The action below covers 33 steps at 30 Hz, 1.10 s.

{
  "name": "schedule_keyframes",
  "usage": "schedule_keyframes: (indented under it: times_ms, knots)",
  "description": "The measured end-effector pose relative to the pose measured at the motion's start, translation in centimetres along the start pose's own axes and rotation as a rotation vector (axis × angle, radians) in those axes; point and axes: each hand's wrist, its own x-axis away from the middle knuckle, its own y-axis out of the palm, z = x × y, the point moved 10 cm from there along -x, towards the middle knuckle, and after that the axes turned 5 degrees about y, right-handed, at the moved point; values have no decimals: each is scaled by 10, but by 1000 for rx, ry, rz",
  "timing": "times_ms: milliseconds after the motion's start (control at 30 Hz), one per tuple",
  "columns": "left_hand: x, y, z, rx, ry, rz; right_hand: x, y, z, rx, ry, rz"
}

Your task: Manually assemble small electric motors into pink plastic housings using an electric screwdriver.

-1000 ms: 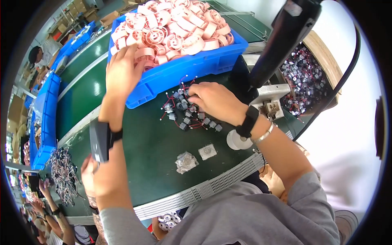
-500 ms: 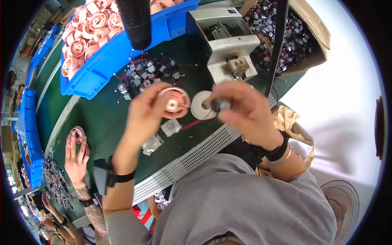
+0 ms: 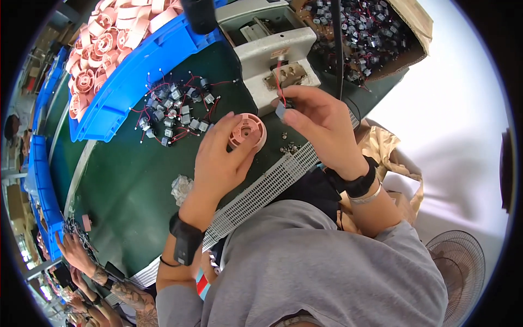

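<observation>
My left hand grips a round pink plastic housing by its rim, open side up. A pale ring shows at the housing's right edge; most of it is hidden beneath. To the right, my right hand pinches a small motor with red wires between thumb and fingers, just in front of a grey metal bench fixture. Several loose motors with red wires lie in a pile beyond my left hand. Small metal screws are scattered below my right hand.
A blue bin full of pink housings stands far left. At the back right is a cardboard box of motors. A black upright rod rises near the fixture. Crumpled foil lies near my left forearm. A co-worker's hand is at lower left.
My left hand has moved right and down with the pink housing, now over the pale ring. My right hand has shifted slightly, its motor turned with red wires upward. The co-worker's hand has left a pink housing.
</observation>
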Motion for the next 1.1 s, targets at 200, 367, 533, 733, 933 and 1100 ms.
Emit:
schedule_keyframes:
  times_ms: [200, 367, 533, 733, 933, 1100]
  knots:
    - [4, -6, -14, 354, -295, 87, -7, 9, 9, 128, 4, -16]
    - [14, 11, -33, 442, -381, 26, -14, 43, -3, 555, -167, -180]
    - [6, -9, -18, 253, -350, 102, -18, 31, -3, 403, -185, -120]
    - [3, 8, -24, 260, -407, 23, -14, 44, -15, 677, -295, -155]
    - [10, -10, -26, 323, -394, 129, -13, 30, -9, 649, -193, -101]
    - [10, -3, -25, 429, -414, 120, -11, 42, -6, 670, -171, -76]
